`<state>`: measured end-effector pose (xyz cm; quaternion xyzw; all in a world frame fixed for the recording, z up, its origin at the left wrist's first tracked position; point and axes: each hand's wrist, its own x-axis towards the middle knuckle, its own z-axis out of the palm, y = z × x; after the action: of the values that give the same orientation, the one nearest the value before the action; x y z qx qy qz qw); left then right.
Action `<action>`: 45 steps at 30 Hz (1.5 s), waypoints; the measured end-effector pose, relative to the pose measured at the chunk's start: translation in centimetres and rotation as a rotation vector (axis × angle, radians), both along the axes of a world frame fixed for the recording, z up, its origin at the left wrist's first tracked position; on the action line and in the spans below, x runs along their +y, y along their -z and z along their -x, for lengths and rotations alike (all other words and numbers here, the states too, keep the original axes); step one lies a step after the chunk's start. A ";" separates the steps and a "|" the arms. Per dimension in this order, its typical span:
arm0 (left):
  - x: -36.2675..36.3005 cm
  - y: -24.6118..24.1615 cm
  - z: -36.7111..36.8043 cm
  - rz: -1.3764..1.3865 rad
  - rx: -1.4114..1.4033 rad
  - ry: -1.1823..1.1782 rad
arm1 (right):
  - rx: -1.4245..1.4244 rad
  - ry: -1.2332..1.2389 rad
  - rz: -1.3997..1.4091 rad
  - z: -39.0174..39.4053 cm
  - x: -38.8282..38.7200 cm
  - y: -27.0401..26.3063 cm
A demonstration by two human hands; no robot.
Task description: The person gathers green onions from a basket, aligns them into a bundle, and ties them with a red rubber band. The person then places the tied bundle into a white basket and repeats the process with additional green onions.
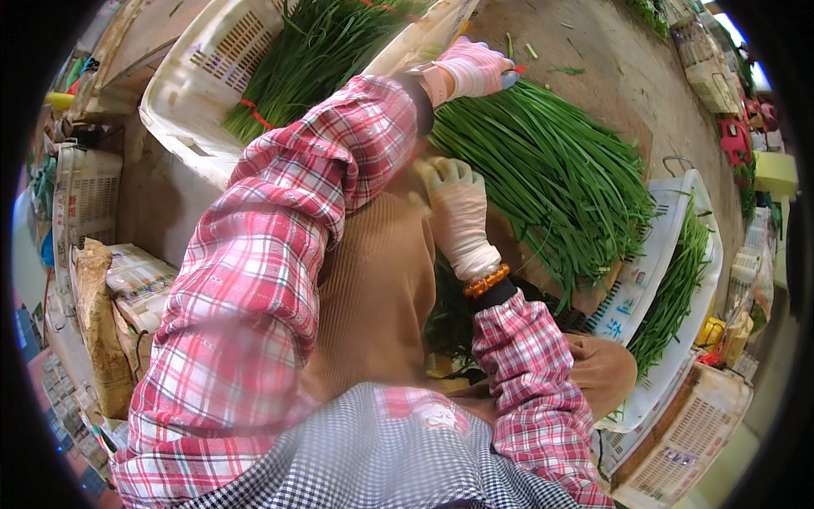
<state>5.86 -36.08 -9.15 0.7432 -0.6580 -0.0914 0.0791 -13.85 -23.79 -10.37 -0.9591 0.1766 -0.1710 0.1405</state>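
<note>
Long green garlic chives [540, 172] lie in a large loose-leaved bunch on a board at centre right. My left hand [477, 68], in a striped knit glove, is at the bunch's upper edge, with a red strip [520, 69] at its fingertips. My right hand [456, 207], gloved and wearing an amber bead bracelet, is beside the stem ends at the lower left of the bunch. Its fingers are curled and blurred, and whether they hold anything is unclear. Part of the stem ends is hidden behind my left wrist.
A white plastic crate [191, 127] at upper left holds chive bundles [254, 105] tied with red bands. Another white crate [706, 254] at right holds loose chives [677, 286]. A brown-edged crate [690, 439] stands lower right. Cut bits [531, 51] lie on the floor. Torn cardboard [102, 331] stands left.
</note>
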 end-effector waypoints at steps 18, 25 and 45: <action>1.2 -1.1 1.0 -0.044 0.075 -0.039 | 0.187 -0.338 0.383 -4.0 -2.9 2.2; 2.0 -0.7 2.2 -0.048 0.092 -0.059 | 0.153 -0.425 0.456 -1.8 -2.5 3.1; 4.9 -1.8 2.9 0.049 0.122 -0.074 | -0.714 0.359 -1.137 1.3 -2.9 -3.6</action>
<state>2.98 -31.20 -7.34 0.7578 -0.6263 -0.1174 0.1403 -15.13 -26.67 -6.77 -0.5777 0.3376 -0.3777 0.6400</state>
